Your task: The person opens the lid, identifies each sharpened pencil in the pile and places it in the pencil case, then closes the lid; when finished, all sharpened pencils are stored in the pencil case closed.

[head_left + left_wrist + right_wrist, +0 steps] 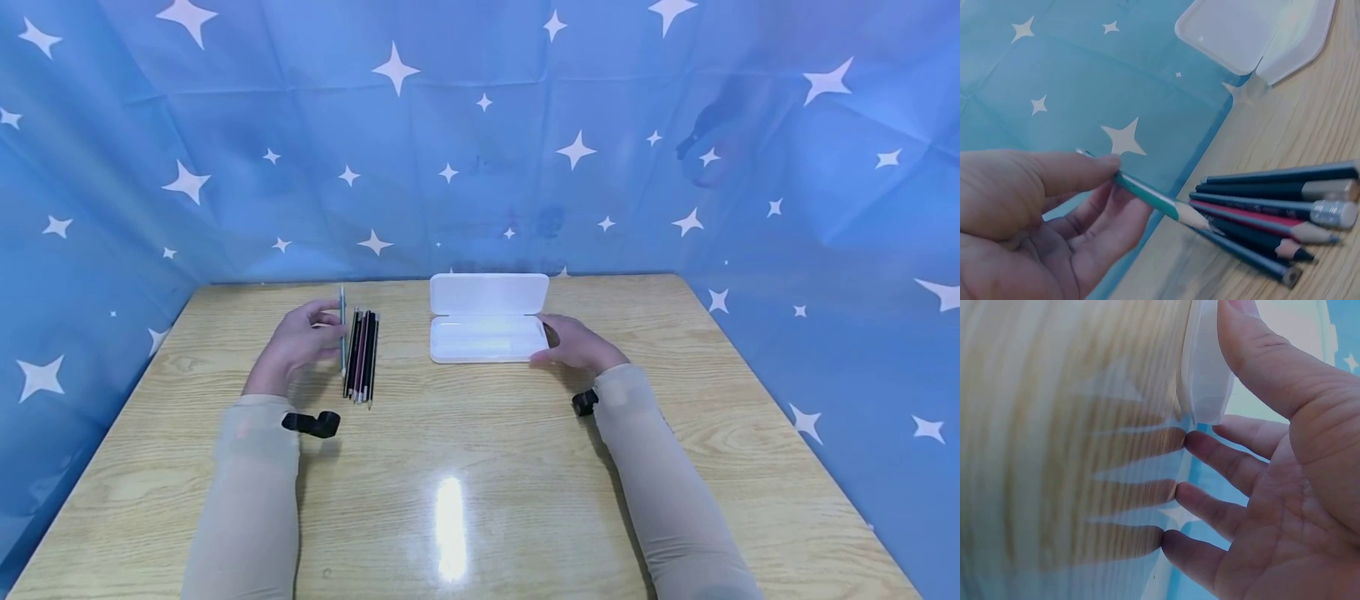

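Note:
My left hand point(303, 340) pinches a teal pencil point(1154, 199) between thumb and fingers. In the left wrist view its sharpened point slants down over a row of pencils point(1254, 215) lying on the table. That row point(363, 354), mostly dark with a reddish one among them, is just right of the left hand in the head view. A white pencil case point(489, 295) stands at the back middle with its lid up, its tray bare inside. My right hand point(577, 343) holds the right end of the case point(1205, 375), thumb at the front corner and fingers spread low behind.
A wooden table point(390, 467) carries everything, with a bright light reflection in front of the case. A blue curtain point(480, 192) with white stars hangs right behind the table's back edge and along both sides.

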{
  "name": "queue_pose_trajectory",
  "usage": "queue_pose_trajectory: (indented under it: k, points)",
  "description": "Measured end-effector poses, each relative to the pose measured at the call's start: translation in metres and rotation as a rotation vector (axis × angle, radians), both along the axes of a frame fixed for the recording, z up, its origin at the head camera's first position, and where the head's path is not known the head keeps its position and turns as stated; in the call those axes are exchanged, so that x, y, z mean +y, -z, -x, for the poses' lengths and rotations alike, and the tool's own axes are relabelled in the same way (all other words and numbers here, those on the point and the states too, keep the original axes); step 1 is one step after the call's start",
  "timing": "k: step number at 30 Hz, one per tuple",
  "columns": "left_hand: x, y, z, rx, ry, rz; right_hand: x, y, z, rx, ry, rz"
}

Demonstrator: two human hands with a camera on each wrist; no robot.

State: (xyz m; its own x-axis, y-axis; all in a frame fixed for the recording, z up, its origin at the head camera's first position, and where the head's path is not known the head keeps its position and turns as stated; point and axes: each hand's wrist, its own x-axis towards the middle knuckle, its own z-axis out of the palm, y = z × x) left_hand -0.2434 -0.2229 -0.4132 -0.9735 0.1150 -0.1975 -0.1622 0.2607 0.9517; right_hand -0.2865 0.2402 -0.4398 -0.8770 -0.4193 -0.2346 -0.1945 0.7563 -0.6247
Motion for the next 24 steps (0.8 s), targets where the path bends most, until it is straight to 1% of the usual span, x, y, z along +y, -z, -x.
queue_pose_trajectory:
  k: [10, 18, 24]
  points:
    - [0.015, 0.001, 0.007, 0.074, -0.028, -0.098, 0.000, 0.001, 0.002, -0.006, 0.017, -0.007]
    - [0.023, 0.001, 0.008, 0.133, -0.031, -0.122, 0.000, 0.002, 0.004, 0.006, 0.002, 0.017]
    - [0.030, 0.001, 0.007, 0.174, -0.025, -0.121, -0.001, 0.002, 0.003, -0.009, 0.018, 0.004]
